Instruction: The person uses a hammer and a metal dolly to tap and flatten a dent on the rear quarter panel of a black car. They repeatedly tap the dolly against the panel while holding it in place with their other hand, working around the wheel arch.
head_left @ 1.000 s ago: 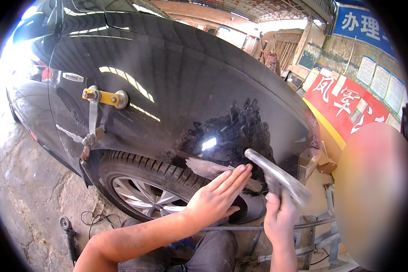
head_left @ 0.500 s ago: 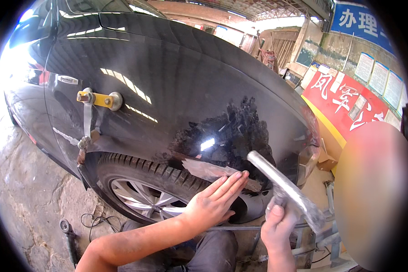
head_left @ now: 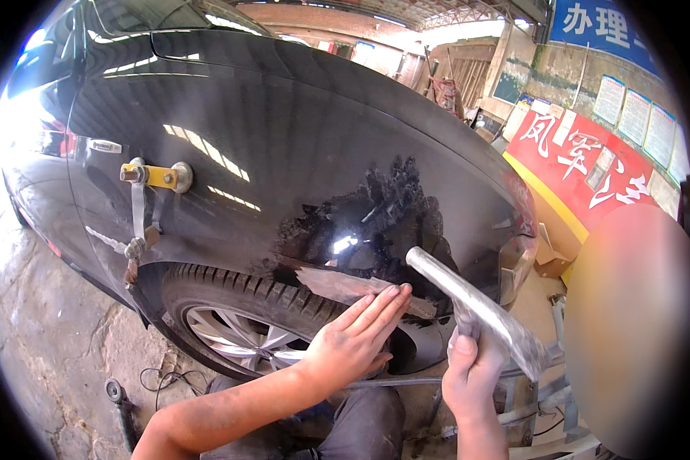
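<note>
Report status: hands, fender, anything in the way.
Left hand open, at pale patch on black fender. Right hand gripping metal bar tool. Possibly in way: left hand, near tool's tip. Yellow fixture farther left.

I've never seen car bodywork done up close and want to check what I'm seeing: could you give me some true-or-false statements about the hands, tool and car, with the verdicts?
1. The right hand grips a metal hammer with a long head. True.
2. The left hand is clenched into a fist. False: it is open, with the fingers stretched out.
3. A yellow metal bar is fixed to the dark fender. True.
4. The wheel has been taken off. False: the spoked wheel sits in its arch.
5. The pale strip runs along the wheel arch's edge. True.
</note>
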The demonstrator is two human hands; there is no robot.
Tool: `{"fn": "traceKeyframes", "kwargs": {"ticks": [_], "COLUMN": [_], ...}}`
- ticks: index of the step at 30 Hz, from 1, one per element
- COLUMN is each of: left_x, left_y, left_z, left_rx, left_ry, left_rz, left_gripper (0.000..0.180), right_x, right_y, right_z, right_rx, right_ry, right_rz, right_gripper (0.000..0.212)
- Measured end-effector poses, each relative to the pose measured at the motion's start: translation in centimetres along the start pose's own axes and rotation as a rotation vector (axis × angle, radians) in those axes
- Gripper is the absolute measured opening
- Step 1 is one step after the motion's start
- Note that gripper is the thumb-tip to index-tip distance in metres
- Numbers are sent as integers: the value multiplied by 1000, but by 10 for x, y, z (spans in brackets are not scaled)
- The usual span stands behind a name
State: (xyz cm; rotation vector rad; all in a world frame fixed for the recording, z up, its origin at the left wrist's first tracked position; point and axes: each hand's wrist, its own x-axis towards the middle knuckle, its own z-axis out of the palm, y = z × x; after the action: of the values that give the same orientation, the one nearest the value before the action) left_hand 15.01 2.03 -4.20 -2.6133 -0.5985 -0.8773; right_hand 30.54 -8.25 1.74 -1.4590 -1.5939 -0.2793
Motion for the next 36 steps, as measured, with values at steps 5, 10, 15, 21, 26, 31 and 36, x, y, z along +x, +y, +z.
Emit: {"fn": "traceKeyframes", "kwargs": {"ticks": [5, 10, 15, 21, 26, 31, 36], "left_x": [0, 2, 0, 2, 1, 1, 2], "left_y": [1, 1, 2, 0, 3, 2, 0], "left_z": [-3, 0, -3, -6, -3, -5, -8], "left_rx": [-34, -65, -48, -51, 2, 16, 64], "left_ry": [-14, 9, -2, -19, -10, -21, -4], "left_rz": [-28, -16, -21, -28, 0, -3, -2], "left_gripper": [82, 83, 84, 84, 83, 82, 81], "right_x": [10, -1, 3, 2, -11, -10, -9], "right_y": [0, 10, 22, 24, 30, 31, 42], "right_z": [1, 4, 1, 5, 4, 3, 5], "right_rx": [-35, -20, -24, -95, 16, -46, -109], "right_ry": [-78, 70, 68, 35, 129, 91, 42], "right_rz": [39, -5, 17, 69, 52, 88, 96], "right_gripper": [29, 41, 43, 42, 45, 46, 42]}}
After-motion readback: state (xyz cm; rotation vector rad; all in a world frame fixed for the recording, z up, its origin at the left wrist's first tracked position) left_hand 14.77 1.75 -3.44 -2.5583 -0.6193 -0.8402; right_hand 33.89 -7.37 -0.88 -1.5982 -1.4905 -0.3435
